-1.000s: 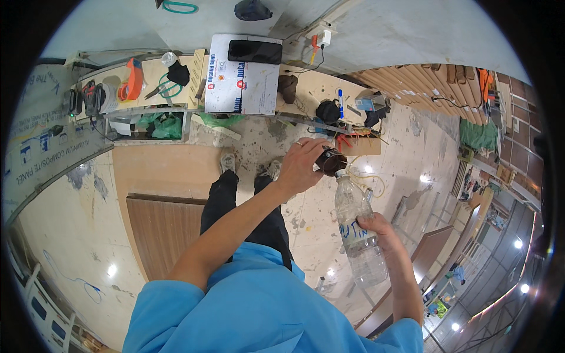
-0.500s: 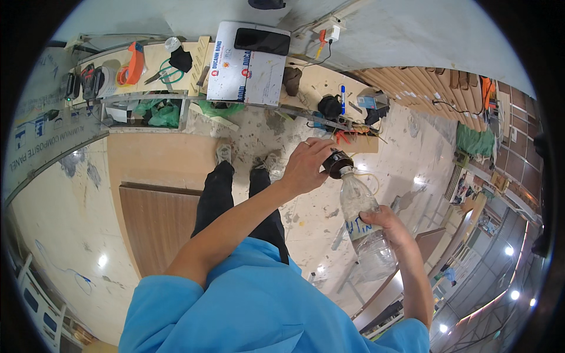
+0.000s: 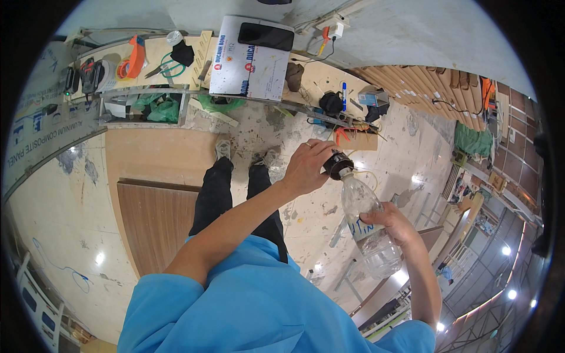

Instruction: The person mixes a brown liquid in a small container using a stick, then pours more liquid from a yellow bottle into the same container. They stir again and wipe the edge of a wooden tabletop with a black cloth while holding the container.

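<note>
My right hand (image 3: 395, 222) is wrapped around a clear plastic bottle (image 3: 378, 252) with a pale, hand-lettered label, its thumb pressed on the front. The bottle leans, its neck pointing up and to the left and its base toward the lower right; clear liquid seems to lie in its lower part. My left hand (image 3: 307, 167) grips a small dark brown container (image 3: 339, 167) with a black band, which meets the mouth of the bottle. Whether it is a jar or a small bottle, I cannot tell. My fingers partly hide it.
A workbench ahead bears a white panel (image 3: 265, 76) with a black phone (image 3: 266, 36), scissors (image 3: 169, 66), an orange tape dispenser (image 3: 136, 57) and a blue marker (image 3: 344, 96). Brown boards (image 3: 154, 226) lie on the floor to the left. Long brown packages (image 3: 424, 94) lean at the right wall.
The bottle's base and my right hand have shifted slightly to the right. My left hand stays on the dark container at the bottle's mouth.
</note>
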The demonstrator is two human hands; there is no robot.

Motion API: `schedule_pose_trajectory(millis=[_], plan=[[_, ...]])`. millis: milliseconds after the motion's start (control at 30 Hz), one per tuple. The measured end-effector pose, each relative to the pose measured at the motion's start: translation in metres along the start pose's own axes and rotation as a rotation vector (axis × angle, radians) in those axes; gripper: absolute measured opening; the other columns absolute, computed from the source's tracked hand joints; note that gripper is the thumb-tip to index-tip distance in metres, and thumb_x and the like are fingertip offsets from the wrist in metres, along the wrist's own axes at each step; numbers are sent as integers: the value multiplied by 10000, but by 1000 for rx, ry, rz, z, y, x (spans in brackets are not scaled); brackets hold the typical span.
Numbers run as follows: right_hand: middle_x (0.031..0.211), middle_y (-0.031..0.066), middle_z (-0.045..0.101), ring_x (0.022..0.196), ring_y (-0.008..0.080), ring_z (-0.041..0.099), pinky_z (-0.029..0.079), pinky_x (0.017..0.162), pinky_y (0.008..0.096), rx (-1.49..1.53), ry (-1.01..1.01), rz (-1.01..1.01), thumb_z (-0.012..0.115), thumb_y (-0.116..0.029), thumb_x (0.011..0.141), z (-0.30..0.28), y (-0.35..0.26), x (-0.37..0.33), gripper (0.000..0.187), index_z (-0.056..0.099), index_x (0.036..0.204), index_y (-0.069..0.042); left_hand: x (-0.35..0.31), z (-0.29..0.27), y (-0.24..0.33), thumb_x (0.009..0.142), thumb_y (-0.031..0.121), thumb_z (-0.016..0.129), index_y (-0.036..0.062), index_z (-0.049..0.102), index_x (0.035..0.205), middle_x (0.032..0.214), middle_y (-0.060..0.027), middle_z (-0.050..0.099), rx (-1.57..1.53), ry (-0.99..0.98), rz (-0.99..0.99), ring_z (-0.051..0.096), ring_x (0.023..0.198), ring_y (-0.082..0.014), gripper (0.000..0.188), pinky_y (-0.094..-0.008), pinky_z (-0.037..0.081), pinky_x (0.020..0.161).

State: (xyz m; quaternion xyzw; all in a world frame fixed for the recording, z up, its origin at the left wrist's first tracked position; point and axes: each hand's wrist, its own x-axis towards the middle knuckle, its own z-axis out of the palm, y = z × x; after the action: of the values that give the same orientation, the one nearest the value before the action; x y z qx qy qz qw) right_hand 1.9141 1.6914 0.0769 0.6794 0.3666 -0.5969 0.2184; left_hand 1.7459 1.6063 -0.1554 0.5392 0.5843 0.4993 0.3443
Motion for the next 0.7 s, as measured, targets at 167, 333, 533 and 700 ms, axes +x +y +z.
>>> schedule_pose_trajectory(millis=[167, 333, 533, 700], plan=[[1071, 143, 731, 958, 207, 730, 576, 854, 335, -38, 43, 25, 895, -209, 838, 4, -4, -4, 588, 627, 1236, 130, -2, -3, -1, 716, 56, 841, 141, 648, 1300, 1347, -31, 664, -12, 13, 6, 593, 1226, -320, 622, -449, 489, 1038], [1067, 129, 786, 922, 184, 737, 568, 887, 334, -143, 129, -12, 848, -233, 890, 11, -11, -11, 454, 725, 1219, 54, -3, -2, -3, 716, 51, 840, 141, 647, 1289, 1337, -33, 663, -12, 12, -6, 592, 1230, -324, 611, -453, 492, 1037], [1187, 178, 707, 1094, 233, 698, 524, 995, 339, -41, 55, 69, 910, -220, 828, 11, -18, -9, 707, 570, 1333, 138, -6, -2, -5, 715, 54, 844, 149, 644, 1293, 1341, -26, 664, 5, 6, -17, 598, 1232, -319, 619, -449, 496, 1032], [1142, 164, 739, 1011, 223, 739, 577, 907, 342, -28, 52, 53, 892, -183, 846, 9, -16, -6, 644, 593, 1330, 118, -7, 1, -6, 710, 45, 842, 141, 656, 1284, 1352, -25, 668, 3, 26, -4, 612, 1232, -293, 611, -429, 493, 1000]])
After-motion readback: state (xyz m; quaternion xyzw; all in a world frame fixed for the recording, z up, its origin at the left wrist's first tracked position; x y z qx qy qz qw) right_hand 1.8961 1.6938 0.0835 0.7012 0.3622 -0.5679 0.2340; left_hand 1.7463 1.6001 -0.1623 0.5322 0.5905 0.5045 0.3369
